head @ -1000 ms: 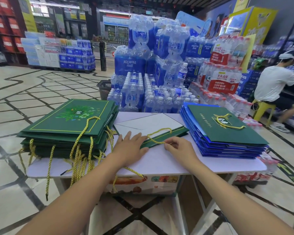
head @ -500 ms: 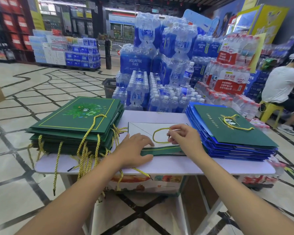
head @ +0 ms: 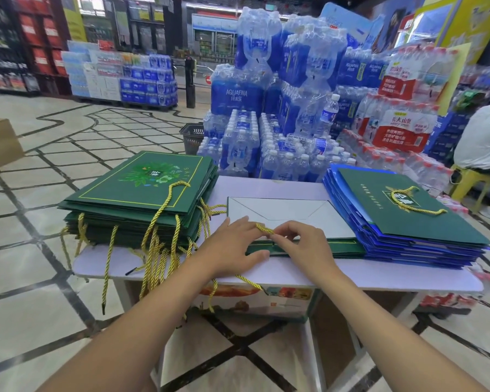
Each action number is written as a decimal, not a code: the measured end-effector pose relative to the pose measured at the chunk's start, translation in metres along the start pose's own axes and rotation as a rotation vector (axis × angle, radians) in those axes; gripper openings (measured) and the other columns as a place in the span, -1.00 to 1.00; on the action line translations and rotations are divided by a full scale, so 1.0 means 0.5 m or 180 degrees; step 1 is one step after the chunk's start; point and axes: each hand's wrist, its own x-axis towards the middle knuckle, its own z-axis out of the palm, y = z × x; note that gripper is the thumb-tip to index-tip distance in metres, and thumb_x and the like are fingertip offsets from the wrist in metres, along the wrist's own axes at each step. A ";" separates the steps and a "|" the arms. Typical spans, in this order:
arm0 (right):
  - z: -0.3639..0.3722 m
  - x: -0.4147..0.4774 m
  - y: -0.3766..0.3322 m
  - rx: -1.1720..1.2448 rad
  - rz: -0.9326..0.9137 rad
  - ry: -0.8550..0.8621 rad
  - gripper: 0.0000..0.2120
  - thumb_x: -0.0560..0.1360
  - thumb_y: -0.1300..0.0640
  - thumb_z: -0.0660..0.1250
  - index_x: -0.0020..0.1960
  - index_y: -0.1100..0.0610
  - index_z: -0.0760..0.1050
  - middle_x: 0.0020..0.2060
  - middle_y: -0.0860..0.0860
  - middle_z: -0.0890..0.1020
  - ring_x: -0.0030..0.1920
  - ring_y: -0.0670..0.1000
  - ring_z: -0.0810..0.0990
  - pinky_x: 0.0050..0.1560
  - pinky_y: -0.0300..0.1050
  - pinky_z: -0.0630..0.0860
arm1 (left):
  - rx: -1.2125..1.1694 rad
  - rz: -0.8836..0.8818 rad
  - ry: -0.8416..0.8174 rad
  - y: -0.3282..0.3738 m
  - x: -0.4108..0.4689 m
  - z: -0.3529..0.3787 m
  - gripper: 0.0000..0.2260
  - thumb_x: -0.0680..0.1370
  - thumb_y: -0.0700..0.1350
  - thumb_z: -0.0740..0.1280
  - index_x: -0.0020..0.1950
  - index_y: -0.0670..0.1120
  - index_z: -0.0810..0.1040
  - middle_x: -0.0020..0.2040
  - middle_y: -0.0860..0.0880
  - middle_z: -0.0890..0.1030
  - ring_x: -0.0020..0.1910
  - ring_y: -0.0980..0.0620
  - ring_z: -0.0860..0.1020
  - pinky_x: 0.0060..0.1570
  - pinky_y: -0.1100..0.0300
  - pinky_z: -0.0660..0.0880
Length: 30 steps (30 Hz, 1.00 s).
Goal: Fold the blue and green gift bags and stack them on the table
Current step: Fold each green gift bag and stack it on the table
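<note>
Pinching yellow cord (head: 264, 228) with right hand (head: 300, 244); pressing green bag (head: 317, 247) flat with straight-fingered left hand (head: 232, 247) near table (head: 379, 274) front edge. Best: tuck cord in before creasing.

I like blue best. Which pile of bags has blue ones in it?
The right pile: blue edges show under its green top. The left pile is all green.
</note>
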 end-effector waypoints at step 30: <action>0.038 -0.037 -0.022 -0.0799 0.0414 0.0375 -0.59 0.53 -0.38 0.25 0.00 -0.13 0.71 -0.15 -0.25 0.69 -0.11 -0.17 0.61 -0.20 -0.16 0.53 | -0.0649 -0.0294 0.0237 -0.003 0.012 0.011 -0.61 0.74 0.16 0.01 0.37 0.15 0.57 0.34 0.12 0.55 0.61 -0.02 0.20 0.57 -0.22 0.05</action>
